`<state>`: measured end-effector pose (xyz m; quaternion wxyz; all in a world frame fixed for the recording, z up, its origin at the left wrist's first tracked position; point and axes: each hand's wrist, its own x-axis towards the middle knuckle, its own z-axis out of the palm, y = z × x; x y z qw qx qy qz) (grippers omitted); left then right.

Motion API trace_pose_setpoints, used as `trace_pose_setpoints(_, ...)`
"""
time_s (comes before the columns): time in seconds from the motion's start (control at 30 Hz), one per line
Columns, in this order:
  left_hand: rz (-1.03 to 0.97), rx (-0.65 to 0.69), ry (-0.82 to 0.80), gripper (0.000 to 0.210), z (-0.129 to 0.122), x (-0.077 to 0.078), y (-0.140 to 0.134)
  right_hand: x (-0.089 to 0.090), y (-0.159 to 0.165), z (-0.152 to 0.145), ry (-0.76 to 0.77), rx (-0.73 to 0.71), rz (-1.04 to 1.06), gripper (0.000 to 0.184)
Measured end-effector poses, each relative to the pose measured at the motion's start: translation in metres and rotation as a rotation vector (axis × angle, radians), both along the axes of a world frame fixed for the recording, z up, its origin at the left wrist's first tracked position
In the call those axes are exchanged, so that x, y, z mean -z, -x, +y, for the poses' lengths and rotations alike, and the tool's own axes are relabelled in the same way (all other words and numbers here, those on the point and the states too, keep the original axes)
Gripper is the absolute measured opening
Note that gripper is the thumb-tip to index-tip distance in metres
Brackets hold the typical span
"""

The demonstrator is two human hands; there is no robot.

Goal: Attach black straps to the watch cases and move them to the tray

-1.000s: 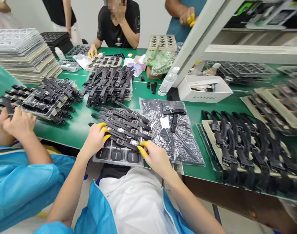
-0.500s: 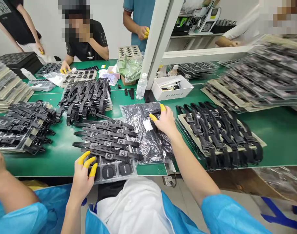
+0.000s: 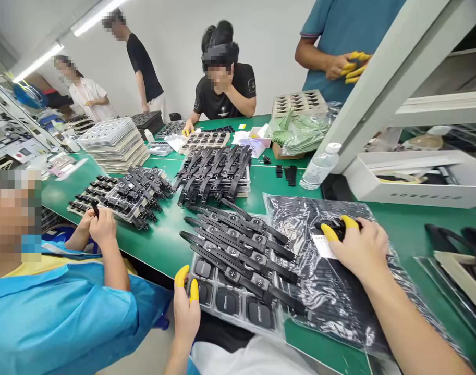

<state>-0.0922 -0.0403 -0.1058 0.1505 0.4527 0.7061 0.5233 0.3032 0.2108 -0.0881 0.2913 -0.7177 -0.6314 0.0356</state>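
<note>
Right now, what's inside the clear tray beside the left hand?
Black square pieces sit in the near compartments; strapped watches lie across the rest, hiding what is beneath.

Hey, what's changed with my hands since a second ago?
Your right hand has left the watches and moved right, to a loose black strap on the plastic bag; whether it grips it is unclear. Your left hand has drawn back to the tray's near left edge. The watches still lie in rows across the tray.

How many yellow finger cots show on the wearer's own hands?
4 finger cots: two on the left hand, two on the right hand; others may be hidden.
</note>
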Motion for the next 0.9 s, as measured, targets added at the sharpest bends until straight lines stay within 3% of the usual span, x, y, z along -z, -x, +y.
trace_pose_setpoints(0.17,-0.057,-0.005,-0.058,0.055,0.002,-0.001,0.0,0.001,0.002,0.003,-0.129,-0.034,0.131,0.073)
trace_pose_setpoints(0.37,0.069,-0.037,-0.13,0.059,0.004,0.006,0.002,0.014,-0.008,0.009,-0.283,-0.153,0.229,0.059)
trace_pose_setpoints(0.6,0.12,-0.059,-0.142,0.052,0.007,0.013,0.014,0.024,-0.014,0.011,-0.385,-0.205,0.184,0.059)
trace_pose_setpoints(0.77,0.101,-0.052,-0.133,0.05,0.01,0.005,0.029,0.034,-0.02,0.018,-0.323,-0.225,0.167,0.072)
trace_pose_setpoints(0.9,0.148,-0.078,-0.15,0.039,0.004,-0.005,0.026,0.011,-0.006,0.005,-0.157,-0.13,0.056,0.078)
